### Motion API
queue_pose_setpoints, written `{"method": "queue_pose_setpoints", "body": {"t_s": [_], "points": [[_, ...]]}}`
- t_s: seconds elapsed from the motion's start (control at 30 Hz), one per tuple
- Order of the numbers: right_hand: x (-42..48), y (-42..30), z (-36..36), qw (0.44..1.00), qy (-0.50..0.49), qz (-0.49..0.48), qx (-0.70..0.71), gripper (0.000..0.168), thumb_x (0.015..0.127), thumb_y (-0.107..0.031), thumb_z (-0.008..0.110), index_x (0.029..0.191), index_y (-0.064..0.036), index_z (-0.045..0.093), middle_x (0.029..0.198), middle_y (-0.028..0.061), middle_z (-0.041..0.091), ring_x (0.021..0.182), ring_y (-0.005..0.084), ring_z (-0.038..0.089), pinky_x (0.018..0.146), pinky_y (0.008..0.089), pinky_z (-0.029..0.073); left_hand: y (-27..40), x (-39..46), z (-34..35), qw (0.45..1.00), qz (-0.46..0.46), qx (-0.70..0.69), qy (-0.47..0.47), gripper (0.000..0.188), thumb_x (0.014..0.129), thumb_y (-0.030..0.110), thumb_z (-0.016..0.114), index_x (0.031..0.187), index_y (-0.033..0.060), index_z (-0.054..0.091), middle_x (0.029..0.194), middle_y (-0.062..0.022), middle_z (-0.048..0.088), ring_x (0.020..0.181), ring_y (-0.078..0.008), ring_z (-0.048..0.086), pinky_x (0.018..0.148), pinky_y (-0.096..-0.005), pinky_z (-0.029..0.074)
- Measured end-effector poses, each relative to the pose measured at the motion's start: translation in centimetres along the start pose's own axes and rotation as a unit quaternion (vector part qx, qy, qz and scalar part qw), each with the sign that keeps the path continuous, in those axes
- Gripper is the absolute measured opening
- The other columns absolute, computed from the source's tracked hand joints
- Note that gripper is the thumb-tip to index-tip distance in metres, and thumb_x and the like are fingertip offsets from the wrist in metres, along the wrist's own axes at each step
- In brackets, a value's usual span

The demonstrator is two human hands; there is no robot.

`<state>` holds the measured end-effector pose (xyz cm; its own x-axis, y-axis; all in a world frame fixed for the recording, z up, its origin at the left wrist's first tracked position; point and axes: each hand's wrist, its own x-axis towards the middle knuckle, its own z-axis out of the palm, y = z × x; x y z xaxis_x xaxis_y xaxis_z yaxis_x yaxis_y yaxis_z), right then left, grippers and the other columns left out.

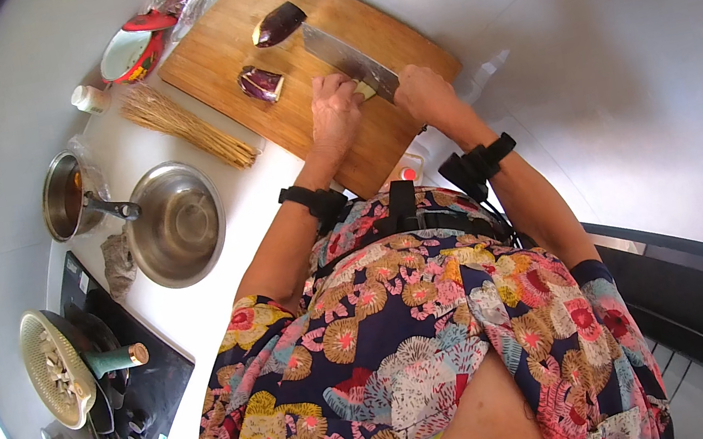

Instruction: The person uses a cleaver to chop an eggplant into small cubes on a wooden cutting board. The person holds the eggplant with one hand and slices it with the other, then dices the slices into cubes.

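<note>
My right hand (425,94) grips the handle of a broad kitchen knife (347,60), whose blade reaches up and left across the wooden cutting board (223,38). Beside the blade, the curled fingers of my left hand (334,105) hold a pale-fleshed piece of eggplant (365,89) on the board; the fingers hide part of it. A larger dark purple eggplant piece (279,24) lies near the knife's tip. Another cut chunk of eggplant (261,84), with pale streaks on its skin, rests left of my left hand.
Left of the board lie a bundle of thin dry stalks (186,125), a steel basin (176,224), a handled saucepan (69,197) and a red enamel pot (132,54). A perforated basket (56,370) with pale pieces sits over the black stove (156,385). A wall stands right of the board.
</note>
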<state>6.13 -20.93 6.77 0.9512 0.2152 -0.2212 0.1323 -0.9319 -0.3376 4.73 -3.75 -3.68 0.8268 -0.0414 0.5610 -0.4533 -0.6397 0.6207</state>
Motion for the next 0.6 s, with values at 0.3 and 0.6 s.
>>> {"method": "queue_pose_setpoints", "body": {"t_s": [0.3, 0.6], "points": [[-0.3, 3.4, 1.7, 0.998, 0.05, -0.015, 0.046, 0.025, 0.079, -0.017, 0.058, 0.085, 0.005, 0.068, 0.093, 0.0319, 0.066, 0.09, 0.0496, 0.064, 0.082, 0.0534, 0.052, 0.2, 0.0, 0.1, 0.999, -0.031, -0.017, 0.032, 0.028, 0.069, 0.003, 0.078, 0.094, -0.0015, 0.067, 0.098, -0.0161, 0.065, 0.097, -0.0377, 0.058, 0.082, -0.0441, 0.049], [-4.5, 0.9, -0.5, 0.999, 0.014, 0.009, 0.047, 0.022, 0.079, -0.014, 0.055, 0.08, 0.004, 0.066, 0.087, 0.0297, 0.066, 0.085, 0.0492, 0.064, 0.078, 0.0544, 0.051, 0.9, 0.2, -0.3, 0.998, -0.045, -0.021, 0.027, 0.027, 0.066, 0.001, 0.077, 0.089, -0.0021, 0.063, 0.097, -0.0165, 0.062, 0.096, -0.0384, 0.056, 0.081, -0.0447, 0.049]]}}
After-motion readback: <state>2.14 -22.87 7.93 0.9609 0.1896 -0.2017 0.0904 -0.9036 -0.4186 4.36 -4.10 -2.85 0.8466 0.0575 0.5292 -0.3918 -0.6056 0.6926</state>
